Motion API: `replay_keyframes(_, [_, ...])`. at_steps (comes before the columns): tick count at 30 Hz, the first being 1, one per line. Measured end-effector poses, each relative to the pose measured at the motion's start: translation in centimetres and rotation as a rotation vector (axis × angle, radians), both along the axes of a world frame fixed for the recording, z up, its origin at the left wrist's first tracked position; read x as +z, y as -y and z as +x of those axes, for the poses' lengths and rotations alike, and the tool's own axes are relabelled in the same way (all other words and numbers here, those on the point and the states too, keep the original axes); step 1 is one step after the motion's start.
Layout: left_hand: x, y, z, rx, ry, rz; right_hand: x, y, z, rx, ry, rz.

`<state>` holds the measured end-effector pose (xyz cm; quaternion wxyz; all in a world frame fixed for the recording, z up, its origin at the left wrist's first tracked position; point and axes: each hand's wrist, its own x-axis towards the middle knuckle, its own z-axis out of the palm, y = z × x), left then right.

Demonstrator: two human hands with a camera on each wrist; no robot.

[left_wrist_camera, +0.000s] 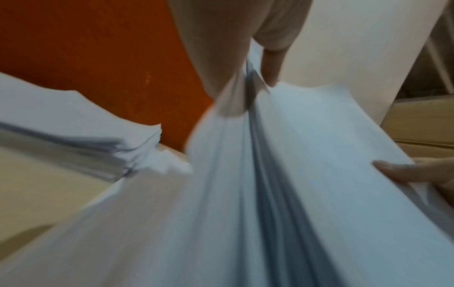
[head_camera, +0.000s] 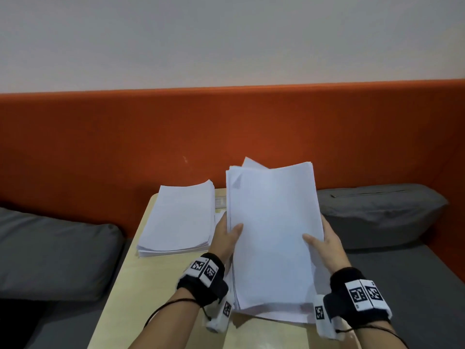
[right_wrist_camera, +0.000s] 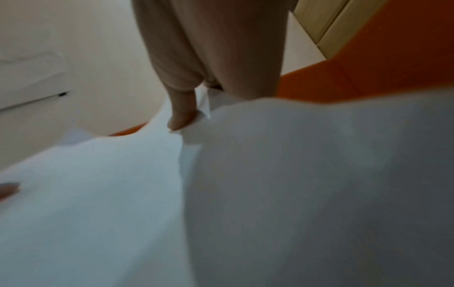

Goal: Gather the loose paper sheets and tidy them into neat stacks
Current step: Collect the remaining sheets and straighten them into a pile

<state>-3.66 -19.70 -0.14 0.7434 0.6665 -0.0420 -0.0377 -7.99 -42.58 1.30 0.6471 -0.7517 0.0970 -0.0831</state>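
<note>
You're clamping both grips — left hand [head_camera: 227,235], right hand [head_camera: 327,244] — on the floppy, slippery paper bundle [head_camera: 274,238]; holding its long edges is steadying it.

Head view overhead; wrist views close on paper bundle [head_camera: 274,238]

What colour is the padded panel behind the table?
Orange-red padded panel, clearest in the head view.

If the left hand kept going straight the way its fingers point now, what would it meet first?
The left hand, gripping the held bundle of white paper sheets, points away toward the orange padded backrest. That backrest looks like the first thing ahead; the flat white paper stack lies just left of that line, though depth is unclear.
</note>
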Motion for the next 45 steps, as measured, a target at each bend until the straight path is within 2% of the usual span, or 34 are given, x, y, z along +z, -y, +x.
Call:
replay_keyframes(4, [3.6, 1.2, -0.1, 0.160, 0.260, 0.082, 0.9, -1.2, 0.6, -0.128, 0.169, 0.116])
replay_keyframes(8, [5.3, 1.3, -0.4, 0.268, 0.377, 0.079, 2.5, -2.0, 0.8, -0.124, 0.320, 0.255])
replay_keyframes(11, [5.2, 0.6, -0.2, 0.222, 0.326, -0.040, 2.8, -1.5, 1.1, -0.090, 0.331, 0.294])
replay_keyframes(16, [4.2, 0.1, -0.5, 0.281, 0.259, -0.014, 2.4, -1.6, 1.1, -0.026, 0.234, 0.302])
replay_keyframes(24, [4.0, -0.6, -0.6, 0.258, 0.370, -0.084, 0.8, -1.1, 0.7, 0.024, 0.192, 0.259])
replay_keyframes(27, [4.0, -0.4, -0.6, 0.279, 0.382, -0.036, 0.9, -0.9, 0.4, 0.027, 0.186, 0.269])
replay_keyframes(30, [3.5, 0.0, -0.7, 0.308, 0.316, 0.010, 1.1, -1.0, 0.3, 0.042, 0.156, 0.238])
replay_keyframes(33, [4.2, 0.9, -0.9, 0.328, 0.263, 0.012, 1.4, -1.5, 0.6, -0.016, 0.152, 0.171])
replay_keyframes(38, [7.6, 1.8, -0.5, 0.399, 0.406, 0.017, 4.1, -2.2, 0.9, -0.127, 0.278, 0.140])
replay_keyframes(41, [6.8, 1.3, 0.0, 0.342, 0.411, 0.016, 4.2, -1.8, 0.7, -0.145, 0.318, 0.173])
replay_keyframes(43, [4.5, 1.2, -0.3, 0.302, 0.301, 0.084, 2.3, -1.5, 0.7, -0.126, 0.205, 0.153])
replay_keyframes(45, [1.3, 1.0, -0.9, 0.215, 0.148, 0.256, -0.9, -1.4, 0.6, -0.036, -0.027, 0.056])
